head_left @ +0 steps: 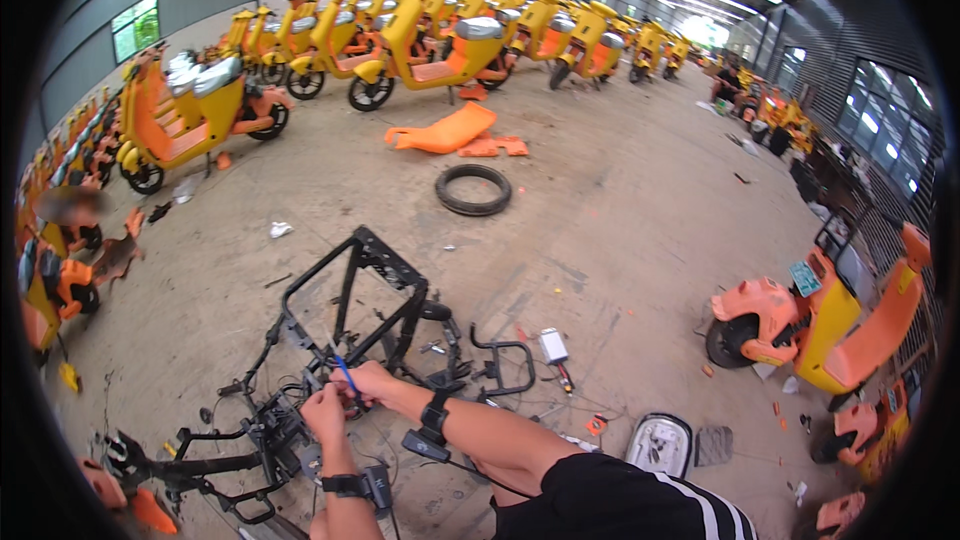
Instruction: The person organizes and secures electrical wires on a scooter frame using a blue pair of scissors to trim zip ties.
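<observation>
A black scooter frame (392, 265) lies on the concrete floor in front of me, its tubes tangled with dark cables (285, 410). My right hand (372, 382) is closed around a slim blue-handled tool (344, 372), which points up and away over the frame; its exact kind is unclear. Right beside it, my left hand (325, 414) is pinched shut at the cables. Whatever sits between its fingers is hidden. Both wrists carry black straps with small devices.
Right of the frame lie a bent black tube bracket (505, 365), a white box (553, 345) and an open tray (660, 445). Beyond are a tyre (473, 190) and an orange panel (442, 130). Yellow scooters (425, 45) line the back; another scooter (820, 320) stands right.
</observation>
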The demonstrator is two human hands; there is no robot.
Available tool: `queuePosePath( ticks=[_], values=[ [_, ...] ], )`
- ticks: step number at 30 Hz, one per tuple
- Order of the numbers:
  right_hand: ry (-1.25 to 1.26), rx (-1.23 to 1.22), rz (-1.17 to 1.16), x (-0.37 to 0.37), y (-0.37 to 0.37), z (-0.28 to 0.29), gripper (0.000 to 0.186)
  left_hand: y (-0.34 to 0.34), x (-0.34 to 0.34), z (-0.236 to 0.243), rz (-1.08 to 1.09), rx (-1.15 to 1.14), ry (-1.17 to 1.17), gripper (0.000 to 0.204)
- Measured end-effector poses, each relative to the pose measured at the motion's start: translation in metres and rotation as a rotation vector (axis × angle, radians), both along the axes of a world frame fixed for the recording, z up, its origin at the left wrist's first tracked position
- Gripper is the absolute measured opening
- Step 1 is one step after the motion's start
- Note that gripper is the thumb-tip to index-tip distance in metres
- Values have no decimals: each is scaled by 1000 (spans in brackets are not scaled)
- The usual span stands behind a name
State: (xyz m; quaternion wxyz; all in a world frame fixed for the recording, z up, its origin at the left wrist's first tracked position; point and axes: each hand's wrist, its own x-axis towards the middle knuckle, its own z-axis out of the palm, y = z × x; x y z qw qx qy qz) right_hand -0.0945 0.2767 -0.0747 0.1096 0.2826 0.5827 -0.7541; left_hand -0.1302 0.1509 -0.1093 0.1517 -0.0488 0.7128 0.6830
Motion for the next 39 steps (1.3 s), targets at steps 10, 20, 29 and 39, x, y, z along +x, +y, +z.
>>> queuePosePath(
  ticks=[10,20,29,39],
  values=[
    [33,-17,4,6,1,2,34,9,-4,-7,57,-373,233,32],
    [13,12,6,4,3,3,40,14,3,12,33,-314,297,33],
    [38,376,43,5,7,-14,34,1,15,19,-21,-514,385,35],
    [70,347,12,7,4,10,36,-1,2,24,187,-698,361,23]
  ],
)
